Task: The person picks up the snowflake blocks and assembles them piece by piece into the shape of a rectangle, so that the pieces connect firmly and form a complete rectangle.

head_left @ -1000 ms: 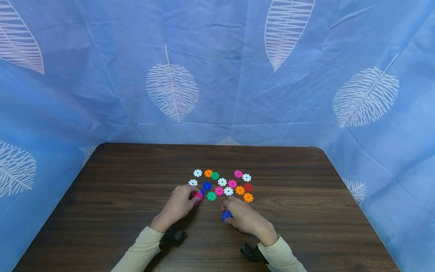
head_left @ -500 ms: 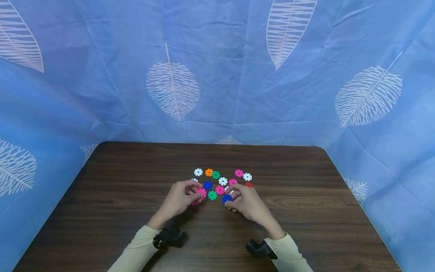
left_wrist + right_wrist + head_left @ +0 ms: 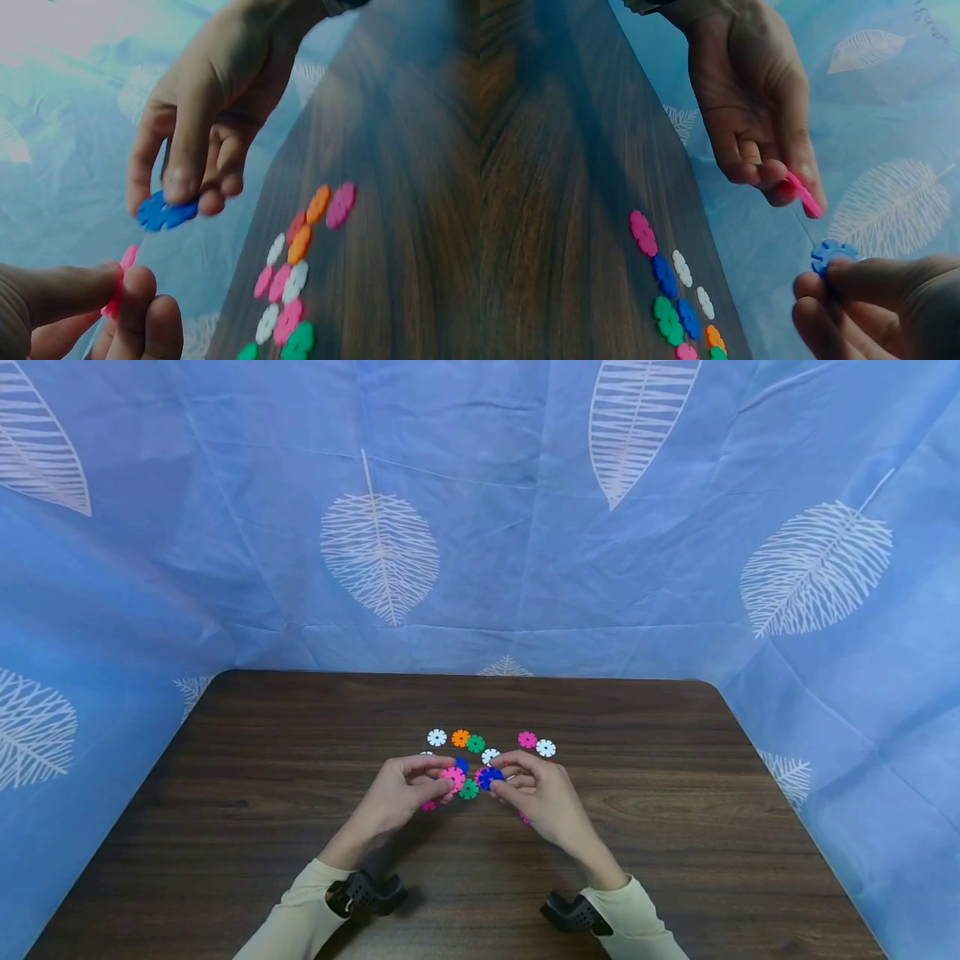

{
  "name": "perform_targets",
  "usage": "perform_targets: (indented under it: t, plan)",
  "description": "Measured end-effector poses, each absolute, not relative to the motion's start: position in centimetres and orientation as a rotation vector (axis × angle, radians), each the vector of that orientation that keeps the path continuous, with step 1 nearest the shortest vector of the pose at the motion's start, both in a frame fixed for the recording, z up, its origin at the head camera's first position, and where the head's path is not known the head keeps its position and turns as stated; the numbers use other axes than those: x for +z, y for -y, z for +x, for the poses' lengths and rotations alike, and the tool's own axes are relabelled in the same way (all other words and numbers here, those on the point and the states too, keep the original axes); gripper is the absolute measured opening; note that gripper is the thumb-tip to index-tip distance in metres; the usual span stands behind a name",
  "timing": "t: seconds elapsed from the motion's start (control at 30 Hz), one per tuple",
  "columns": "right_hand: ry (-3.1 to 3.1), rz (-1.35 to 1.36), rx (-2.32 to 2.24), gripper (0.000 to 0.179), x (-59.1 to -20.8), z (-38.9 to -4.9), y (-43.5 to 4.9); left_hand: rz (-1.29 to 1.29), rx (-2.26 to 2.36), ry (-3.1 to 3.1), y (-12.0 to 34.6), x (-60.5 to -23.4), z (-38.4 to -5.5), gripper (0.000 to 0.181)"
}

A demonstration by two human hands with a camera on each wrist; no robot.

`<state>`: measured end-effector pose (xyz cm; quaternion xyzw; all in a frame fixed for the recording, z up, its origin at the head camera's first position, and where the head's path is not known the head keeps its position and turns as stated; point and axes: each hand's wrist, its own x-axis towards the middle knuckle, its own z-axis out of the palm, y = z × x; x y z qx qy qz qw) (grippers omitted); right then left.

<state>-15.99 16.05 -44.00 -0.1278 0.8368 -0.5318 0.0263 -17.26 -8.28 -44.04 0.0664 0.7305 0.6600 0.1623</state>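
Note:
My left hand (image 3: 397, 795) pinches a pink notched plastic disc (image 3: 452, 777) between thumb and fingers, above the table. My right hand (image 3: 553, 797) likewise pinches a blue notched disc (image 3: 490, 777). Only a small gap separates the two discs. In the left wrist view the pink disc (image 3: 129, 259) appears nearly edge-on, and the blue disc (image 3: 161, 213) sits tilted beneath the right thumb. From the right wrist, the pink disc (image 3: 805, 196) and blue disc (image 3: 829, 253) are also apart. Fingertips cover part of both.
Loose discs lie flat on the dark wooden table (image 3: 262, 827), among them a green disc (image 3: 468, 789), an orange disc (image 3: 461, 738) and a white disc (image 3: 546, 747). The hands hide some. A blue leaf-patterned cloth (image 3: 480, 568) hangs behind the table.
My right hand has moved forward with the blue disc, toward the left hand. The left hand has raised the pink disc and shifted slightly right, bringing the two discs closer together.

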Motion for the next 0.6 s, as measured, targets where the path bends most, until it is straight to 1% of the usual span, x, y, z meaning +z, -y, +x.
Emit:
perform_targets:
  t: [0.37,0.6]
  plan:
    - [-2.597,-0.514,-1.734,0.021,-43.1,-15.1,-15.1,0.102,2.042,-1.845,7.3,-43.5,-16.3,0.041]
    - [-2.6,-0.548,-1.778,0.019,-43.1,-15.0,-14.9,0.055,2.074,-1.793,7.0,-43.4,-16.3,0.034]
